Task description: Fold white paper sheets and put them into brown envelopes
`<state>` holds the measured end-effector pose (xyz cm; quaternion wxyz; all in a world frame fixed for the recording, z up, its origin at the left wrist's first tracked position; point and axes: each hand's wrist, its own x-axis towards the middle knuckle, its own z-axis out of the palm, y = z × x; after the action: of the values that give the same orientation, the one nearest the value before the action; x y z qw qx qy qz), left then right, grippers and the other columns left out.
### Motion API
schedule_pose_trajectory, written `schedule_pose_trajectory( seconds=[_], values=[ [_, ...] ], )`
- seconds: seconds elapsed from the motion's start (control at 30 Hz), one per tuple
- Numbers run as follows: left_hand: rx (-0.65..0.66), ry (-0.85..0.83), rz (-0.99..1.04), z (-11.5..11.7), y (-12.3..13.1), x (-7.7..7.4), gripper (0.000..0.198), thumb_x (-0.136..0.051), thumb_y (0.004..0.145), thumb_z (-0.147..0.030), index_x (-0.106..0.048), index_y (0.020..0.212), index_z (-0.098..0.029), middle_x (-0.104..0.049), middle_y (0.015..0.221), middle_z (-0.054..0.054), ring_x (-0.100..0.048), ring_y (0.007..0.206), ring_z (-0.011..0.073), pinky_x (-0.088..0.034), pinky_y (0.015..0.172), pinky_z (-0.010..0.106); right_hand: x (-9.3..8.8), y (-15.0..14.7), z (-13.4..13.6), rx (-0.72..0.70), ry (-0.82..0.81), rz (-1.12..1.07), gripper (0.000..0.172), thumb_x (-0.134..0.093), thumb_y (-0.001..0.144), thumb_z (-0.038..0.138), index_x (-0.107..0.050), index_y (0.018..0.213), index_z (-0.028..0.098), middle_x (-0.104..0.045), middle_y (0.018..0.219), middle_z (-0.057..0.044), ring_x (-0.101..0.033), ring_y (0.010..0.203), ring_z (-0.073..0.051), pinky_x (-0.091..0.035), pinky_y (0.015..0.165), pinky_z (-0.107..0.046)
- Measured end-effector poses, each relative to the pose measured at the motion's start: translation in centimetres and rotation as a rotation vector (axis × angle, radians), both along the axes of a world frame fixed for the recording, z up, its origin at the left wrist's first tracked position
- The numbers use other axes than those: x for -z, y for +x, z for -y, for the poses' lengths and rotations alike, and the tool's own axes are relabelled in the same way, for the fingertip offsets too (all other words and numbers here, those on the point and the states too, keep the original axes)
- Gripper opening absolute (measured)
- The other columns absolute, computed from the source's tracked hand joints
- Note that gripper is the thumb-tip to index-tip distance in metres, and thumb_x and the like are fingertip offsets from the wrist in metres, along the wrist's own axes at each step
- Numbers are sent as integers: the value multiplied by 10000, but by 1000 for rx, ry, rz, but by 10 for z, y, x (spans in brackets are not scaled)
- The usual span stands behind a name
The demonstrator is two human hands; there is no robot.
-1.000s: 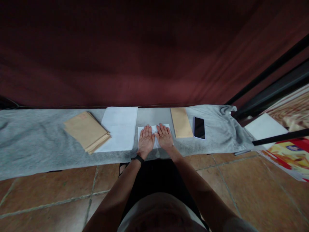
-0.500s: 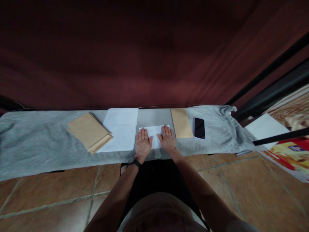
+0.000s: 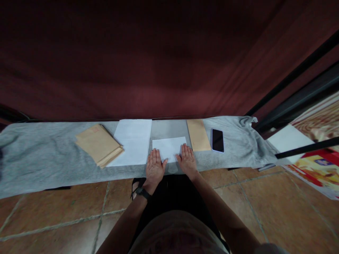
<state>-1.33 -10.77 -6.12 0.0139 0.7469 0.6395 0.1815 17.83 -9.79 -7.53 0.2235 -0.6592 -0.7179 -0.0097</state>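
A small white sheet of paper (image 3: 170, 146), which looks folded, lies on the grey cloth straight in front of me. My left hand (image 3: 155, 166) rests flat at its lower left corner, fingers stretched out. At the lower right edge of the same paper lies my right hand (image 3: 187, 159), palm down with the fingers extended. Larger white sheets (image 3: 135, 141) are just left of my left hand. To the right of my right hand is a single brown envelope (image 3: 199, 134).
A stack of brown envelopes (image 3: 97, 143) overlaps the large sheets on the left. A phone (image 3: 217, 140) lies right of the single envelope. Grey cloth (image 3: 47, 151) covers the narrow surface, backed by a dark red panel (image 3: 164, 70). Black bars (image 3: 307, 150) stand at the right.
Both hands have slid toward me and slightly outward over the small white paper, uncovering more of it. The paper stays where it was.
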Motion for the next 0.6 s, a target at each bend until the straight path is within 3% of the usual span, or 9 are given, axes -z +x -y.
schedule_pose_trajectory(
  seconds=[0.27, 0.43, 0.6],
  values=[
    [15, 15, -32, 25, -10, -5, 683, -340, 1043, -460, -277, 1562, -20, -364, 1581, 267, -306, 1506, 345, -304, 1214, 535, 1, 10, 26, 23, -17, 15, 679, -358, 1054, 467, -316, 1558, 12, -371, 1588, -248, -342, 1493, -325, -308, 1202, -509],
    [14, 16, -20, 26, 1, -10, 638, -322, 1047, -394, -264, 1573, -38, -359, 1594, 238, -289, 1516, 325, -287, 1226, 530, -4, 9, 33, 56, -30, -4, 635, -338, 1065, 427, -345, 1545, 11, -361, 1593, -245, -337, 1496, -329, -310, 1202, -522],
    [208, -14, -21, 19, 27, -7, 600, -323, 1031, -295, -247, 1588, -84, -366, 1611, 169, -269, 1527, 265, -287, 1239, 484, -14, -8, 29, -140, -84, -24, 561, -295, 1078, 360, -346, 1559, 76, -350, 1621, -162, -308, 1517, -250, -314, 1218, -451]
  ],
)
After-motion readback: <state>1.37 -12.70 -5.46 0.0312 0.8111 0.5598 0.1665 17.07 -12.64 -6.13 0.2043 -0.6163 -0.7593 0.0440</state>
